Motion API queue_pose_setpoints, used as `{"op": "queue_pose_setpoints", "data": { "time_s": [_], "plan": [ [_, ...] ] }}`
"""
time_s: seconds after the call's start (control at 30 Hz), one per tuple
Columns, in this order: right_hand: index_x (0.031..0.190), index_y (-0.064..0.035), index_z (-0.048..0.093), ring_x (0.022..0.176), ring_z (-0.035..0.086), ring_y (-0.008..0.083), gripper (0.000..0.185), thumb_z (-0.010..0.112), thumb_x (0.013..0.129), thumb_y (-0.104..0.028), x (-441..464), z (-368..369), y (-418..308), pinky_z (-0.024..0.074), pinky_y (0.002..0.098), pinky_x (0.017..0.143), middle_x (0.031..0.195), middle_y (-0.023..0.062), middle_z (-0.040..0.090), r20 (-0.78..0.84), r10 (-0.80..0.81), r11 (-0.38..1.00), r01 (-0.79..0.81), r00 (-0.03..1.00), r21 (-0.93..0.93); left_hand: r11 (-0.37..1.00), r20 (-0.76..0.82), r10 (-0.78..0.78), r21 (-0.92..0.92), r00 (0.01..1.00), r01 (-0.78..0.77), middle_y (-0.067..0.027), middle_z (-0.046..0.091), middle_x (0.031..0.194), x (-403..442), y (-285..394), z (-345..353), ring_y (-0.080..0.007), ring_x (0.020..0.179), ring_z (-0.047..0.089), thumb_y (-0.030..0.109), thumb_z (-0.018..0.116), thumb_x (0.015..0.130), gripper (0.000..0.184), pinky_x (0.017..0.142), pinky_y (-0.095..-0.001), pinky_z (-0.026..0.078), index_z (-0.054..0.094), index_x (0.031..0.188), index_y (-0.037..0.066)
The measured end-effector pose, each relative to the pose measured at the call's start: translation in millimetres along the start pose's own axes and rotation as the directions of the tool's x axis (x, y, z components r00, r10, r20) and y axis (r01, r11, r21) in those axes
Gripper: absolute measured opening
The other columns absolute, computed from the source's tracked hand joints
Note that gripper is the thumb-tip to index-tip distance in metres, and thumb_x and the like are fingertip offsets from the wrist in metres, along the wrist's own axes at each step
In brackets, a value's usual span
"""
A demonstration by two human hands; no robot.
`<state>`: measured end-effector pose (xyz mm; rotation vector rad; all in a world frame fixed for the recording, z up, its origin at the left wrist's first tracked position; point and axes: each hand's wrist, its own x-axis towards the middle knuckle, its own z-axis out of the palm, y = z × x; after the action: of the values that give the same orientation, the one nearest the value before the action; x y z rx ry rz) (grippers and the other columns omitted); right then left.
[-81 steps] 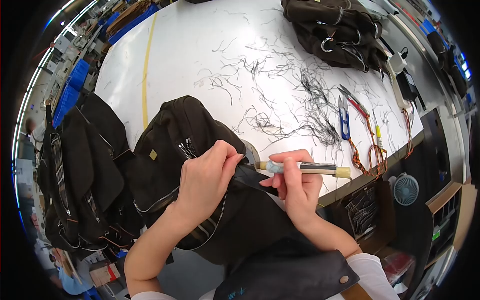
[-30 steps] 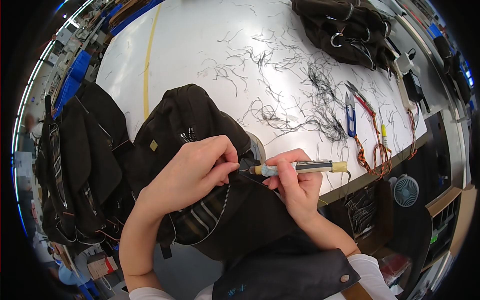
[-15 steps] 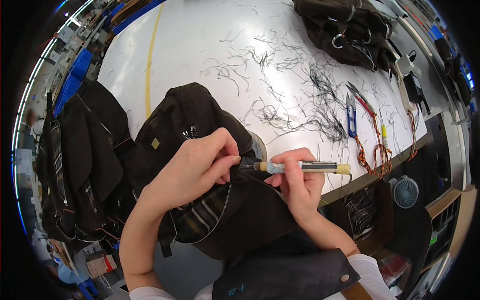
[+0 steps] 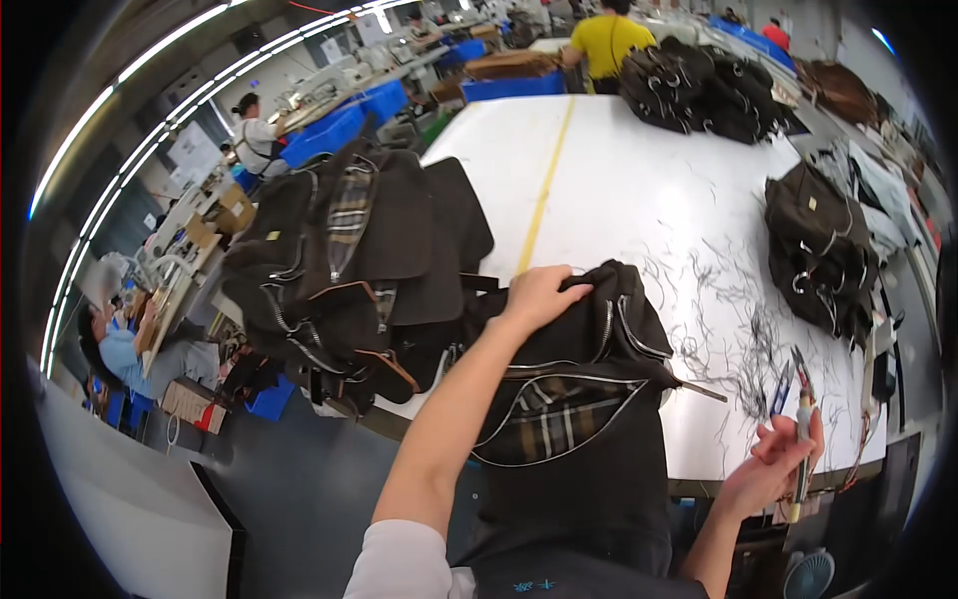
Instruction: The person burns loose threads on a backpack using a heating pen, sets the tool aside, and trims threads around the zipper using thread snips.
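Observation:
A dark backpack (image 4: pixel 639 317) lies at the near edge of the table, its zipped pocket open on a plaid lining (image 4: pixel 559 419). Over the top of the bag, my left hand (image 4: pixel 541 298) is closed on the fabric, some fingers hidden. Away to the right, my right hand (image 4: pixel 773 469) grips a pen-shaped tool (image 4: pixel 804 431) with a wrapped handle, held upright and apart from the bag. Just beyond that hand lie blue-handled thread snips (image 4: pixel 781 387). A thin dark strip (image 4: pixel 704 391) sticks out from the bag's right side.
Several dark bags (image 4: pixel 349 240) are heaped on the left; more bags (image 4: pixel 699 88) sit at the far end, and another bag (image 4: pixel 820 245) at right. Loose threads (image 4: pixel 733 339) litter the white table (image 4: pixel 489 150). A person in yellow (image 4: pixel 611 45) stands beyond. A fan (image 4: pixel 808 574) is below right.
My view has lifted and turned left. The right hand has drawn the tool away from the bag to the right. My left hand has shifted to the bag's top.

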<state>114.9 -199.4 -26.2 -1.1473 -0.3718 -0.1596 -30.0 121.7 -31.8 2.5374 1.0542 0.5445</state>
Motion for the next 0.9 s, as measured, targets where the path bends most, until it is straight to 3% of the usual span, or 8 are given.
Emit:
{"op": "queue_pose_setpoints", "data": {
  "time_s": [0.17,0.23,0.43,0.5,0.53,0.6,0.73,0.9],
  "plan": [
    [0.133,-0.0033,0.046,0.061,0.035,0.0050,0.042,0.037,0.105,-0.033,15,-17,-41,0.0393,0.0221,0.076,0.088,0.0028,0.062,-0.230,-0.033,0.999,0.038,0.973,0.015,0.954,-0.393,0.279,0.215,0.876,-0.207,-0.0145,0.060,0.062,-7,78,-64,-0.0367,0.060,0.060,0.035,0.065,0.087,0.034,0.052,-0.0445,0.045,0.057,0.072,0.006],
    [0.133,-0.0027,0.046,0.061,0.033,0.0057,0.042,0.037,0.105,-0.033,19,-28,-56,0.0387,0.0217,0.077,0.089,0.0030,0.062,-0.244,-0.090,0.995,0.098,0.966,0.023,0.877,-0.534,0.479,0.331,0.697,-0.349,-0.0125,0.057,0.059,-12,120,-107,-0.0342,0.055,0.059,0.033,0.066,0.087,0.032,0.049,-0.0423,0.044,0.053,0.072,0.008],
    [0.133,-0.0011,0.045,0.061,0.037,0.0068,0.045,0.039,0.104,-0.035,24,-55,-86,0.0404,0.0240,0.079,0.092,0.0047,0.063,-0.360,-0.166,0.975,0.208,0.918,0.081,0.544,-0.500,0.757,0.839,0.420,0.017,-0.0136,0.069,0.088,-9,162,-298,-0.0347,0.079,0.067,0.044,0.055,0.090,0.034,0.069,-0.0453,0.053,0.070,0.103,0.017],
    [0.134,-0.0032,0.044,0.062,0.045,0.0044,0.045,0.039,0.104,-0.036,22,-56,-86,0.0422,0.0210,0.067,0.088,0.0040,0.063,-0.339,-0.189,0.973,0.221,0.922,0.059,0.670,-0.718,0.611,0.693,0.332,0.266,-0.0168,0.067,0.076,-23,158,-364,-0.0363,0.076,0.066,0.042,0.063,0.084,0.035,0.070,-0.0468,0.052,0.071,0.082,0.008],
    [0.133,-0.0032,0.044,0.063,0.048,0.0045,0.044,0.038,0.104,-0.036,20,-53,-85,0.0435,0.0209,0.065,0.088,0.0048,0.063,-0.350,-0.183,0.974,0.218,0.919,0.065,0.634,-0.735,0.551,0.677,0.395,0.375,-0.0163,0.068,0.083,-26,143,-394,-0.0358,0.080,0.066,0.026,0.063,0.082,0.020,0.070,-0.0458,0.052,0.069,0.092,0.009],
    [0.131,-0.0034,0.044,0.064,0.052,0.0066,0.043,0.038,0.104,-0.036,13,-47,-84,0.0442,0.0192,0.057,0.084,0.0068,0.063,-0.316,-0.175,0.981,0.193,0.933,0.027,0.483,-0.768,0.341,0.638,0.542,0.599,-0.0160,0.068,0.105,-8,75,-454,-0.0383,0.099,0.063,0.047,0.046,0.095,0.042,0.080,-0.0491,0.049,0.057,0.124,0.019],
    [0.124,-0.0040,0.044,0.053,0.050,0.0098,0.043,0.038,0.103,-0.041,-1,-49,-79,0.0433,0.0202,0.052,0.078,0.0110,0.063,-0.201,-0.255,0.967,0.247,0.946,-0.063,0.184,-0.734,0.196,0.679,0.651,0.711,-0.0205,0.055,0.126,-2,-136,-437,-0.0348,0.115,0.053,0.034,0.054,0.093,0.048,0.092,-0.0472,0.045,0.049,0.128,0.000],
    [0.124,-0.0038,0.041,0.048,0.048,0.0092,0.040,0.040,0.102,-0.037,3,-85,-98,0.0477,0.0247,0.055,0.081,0.0163,0.066,-0.068,-0.476,0.875,0.465,0.877,-0.137,0.530,-0.469,-0.385,0.592,0.795,0.607,-0.0203,0.041,0.139,-3,-202,-375,-0.0409,0.126,0.039,0.041,0.059,0.088,0.062,0.101,-0.0503,0.036,0.042,0.137,0.006]
  ]
}}
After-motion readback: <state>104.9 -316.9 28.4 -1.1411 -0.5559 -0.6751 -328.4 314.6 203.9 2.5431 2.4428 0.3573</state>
